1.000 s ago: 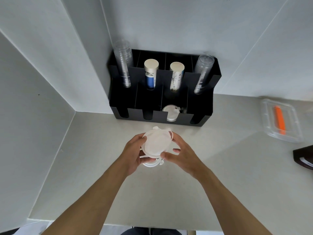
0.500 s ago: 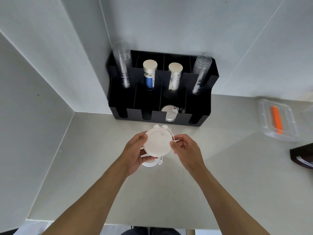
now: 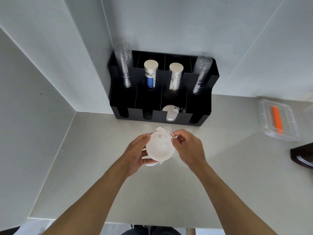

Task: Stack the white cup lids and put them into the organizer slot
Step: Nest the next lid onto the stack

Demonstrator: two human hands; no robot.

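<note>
White lids [image 3: 160, 147] held between left hand [image 3: 135, 155] and right hand [image 3: 189, 148].

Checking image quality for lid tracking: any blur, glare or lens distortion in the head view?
Head view: wide-angle bend, wall seams and the counter edges splay outward; soft even light, faint shadows; the white lid stack is near overexposed, little rim detail; lids in the black organizer slot contrast well; the left hand and right hand look sharp; slight softness at the far right edge.

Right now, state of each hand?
Left hand: closed around the stack of white lids.
Right hand: fingers pinching the top lid's rim at the stack's right edge.
</note>
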